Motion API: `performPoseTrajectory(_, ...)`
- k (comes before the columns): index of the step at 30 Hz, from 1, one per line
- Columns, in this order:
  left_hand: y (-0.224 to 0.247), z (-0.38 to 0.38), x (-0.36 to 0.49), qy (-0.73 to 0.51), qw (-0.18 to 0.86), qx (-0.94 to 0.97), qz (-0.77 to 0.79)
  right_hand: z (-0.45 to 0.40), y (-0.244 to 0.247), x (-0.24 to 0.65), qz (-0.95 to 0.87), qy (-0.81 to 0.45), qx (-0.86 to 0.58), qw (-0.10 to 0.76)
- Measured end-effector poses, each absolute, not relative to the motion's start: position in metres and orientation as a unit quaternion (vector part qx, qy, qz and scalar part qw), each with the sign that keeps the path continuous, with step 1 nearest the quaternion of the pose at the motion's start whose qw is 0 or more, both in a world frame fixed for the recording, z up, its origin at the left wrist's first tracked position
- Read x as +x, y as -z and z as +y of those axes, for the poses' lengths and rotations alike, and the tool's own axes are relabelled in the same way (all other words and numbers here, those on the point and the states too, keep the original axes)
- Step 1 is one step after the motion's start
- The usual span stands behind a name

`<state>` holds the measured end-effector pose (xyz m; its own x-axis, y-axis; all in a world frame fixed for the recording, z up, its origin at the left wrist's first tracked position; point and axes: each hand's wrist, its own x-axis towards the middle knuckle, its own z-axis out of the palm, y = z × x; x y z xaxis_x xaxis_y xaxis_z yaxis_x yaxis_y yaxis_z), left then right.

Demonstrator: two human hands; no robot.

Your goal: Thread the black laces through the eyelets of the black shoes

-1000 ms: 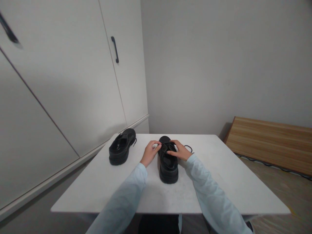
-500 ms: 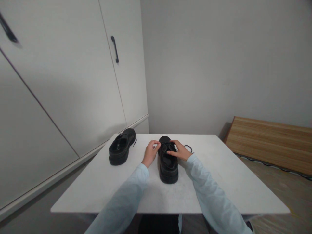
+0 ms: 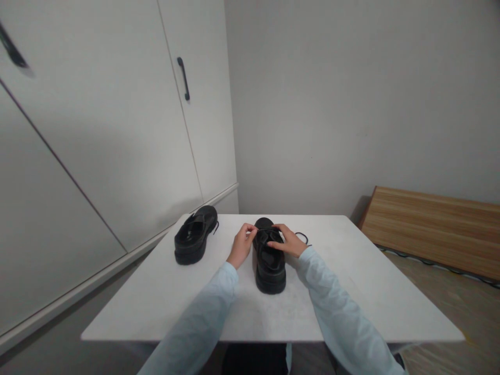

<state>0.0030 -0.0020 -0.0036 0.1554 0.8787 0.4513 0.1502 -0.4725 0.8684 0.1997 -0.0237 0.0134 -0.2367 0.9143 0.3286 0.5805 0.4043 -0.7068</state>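
Observation:
A black lace-up shoe (image 3: 271,278) stands in the middle of the table, heel towards me and toe pointing away. At its left side my left hand (image 3: 241,246) pinches thumb and index finger on what looks like the shoelace, by the lacing. My right hand (image 3: 289,242) grips the shoe's upper from the right, thumb at the opening and fingers over the lacing. A loose loop of black lace (image 3: 302,236) lies on the table just right of that hand. To the left sits the other black shoe (image 3: 190,239), untouched, with a lace end hanging on its right.
The white table (image 3: 344,307) reaches almost to the grey wall (image 3: 332,104). White cabinet doors (image 3: 117,120) with dark handles rise along the left. A wood-grain board (image 3: 433,229) lies to the right beyond the table, with a dark cable along its lower edge.

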Motion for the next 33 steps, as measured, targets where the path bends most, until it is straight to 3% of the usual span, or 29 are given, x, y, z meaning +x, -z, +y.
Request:
performPoseTrajectory(7,0.002,-0.002,0.004,-0.517,0.355,0.683,0.375,-0.023,-0.012,0.2,-0.747,-0.233,-0.497,0.375)
performPoseTrajectory(17,-0.01,-0.009,0.001,-0.534,0.459,0.624,0.338,-0.022,-0.01,0.201,-0.749,-0.23,-0.492,0.378)
performPoseTrajectory(33,0.002,0.003,-0.003,-0.526,0.373,0.658,0.389,-0.024,-0.013,0.199,-0.747,-0.232,-0.493,0.381)
